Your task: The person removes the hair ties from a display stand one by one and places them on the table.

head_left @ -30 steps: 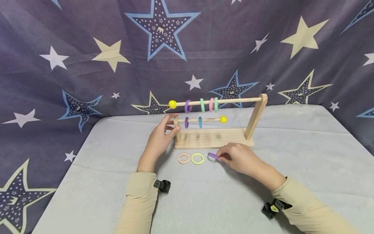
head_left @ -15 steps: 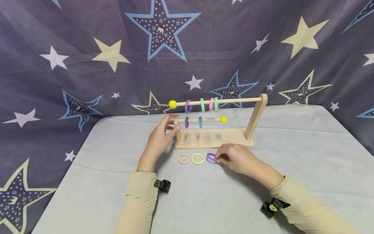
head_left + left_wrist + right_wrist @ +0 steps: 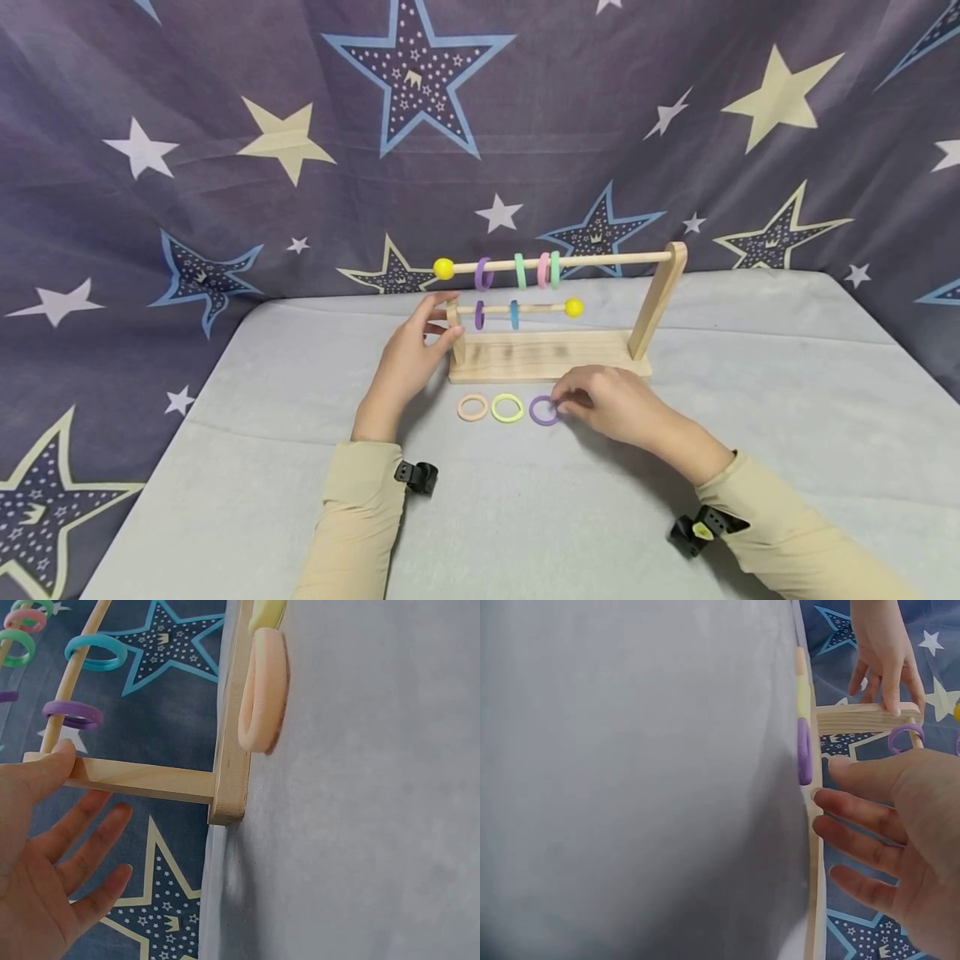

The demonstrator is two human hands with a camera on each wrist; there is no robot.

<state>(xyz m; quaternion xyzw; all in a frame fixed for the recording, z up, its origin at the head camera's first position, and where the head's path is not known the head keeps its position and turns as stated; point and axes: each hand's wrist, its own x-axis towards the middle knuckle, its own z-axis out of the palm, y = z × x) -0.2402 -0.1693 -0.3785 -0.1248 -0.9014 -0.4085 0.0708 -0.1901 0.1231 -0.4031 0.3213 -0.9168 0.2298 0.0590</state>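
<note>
My left hand (image 3: 405, 362) grips the short left post (image 3: 142, 778) of a wooden stand (image 3: 525, 367), thumb on one side and fingers behind. My right hand (image 3: 618, 404) is just beside a purple ring (image 3: 533, 414) lying flat on the table. In the right wrist view its thumb and fingers are parted, with a small gap to that purple ring (image 3: 804, 757). Left of it lie a yellow ring (image 3: 495, 410) and a peach ring (image 3: 460, 409), in a row before the stand's base. The lower rod carries a purple ring (image 3: 479, 315) and a blue ring (image 3: 514, 315).
The upper rod (image 3: 615, 260) bears several rings in purple, green and pink, with a yellow ball (image 3: 443, 268) at its left end. Another yellow ball (image 3: 573, 307) caps the lower rod. A tall right post (image 3: 657, 304) holds the upper rod. Star-printed cloth (image 3: 225, 67) hangs behind the table.
The purple ring at my right hand has gone from tilted in its fingers to flat on the table, and the fingers have let go. My left hand stays on the post.
</note>
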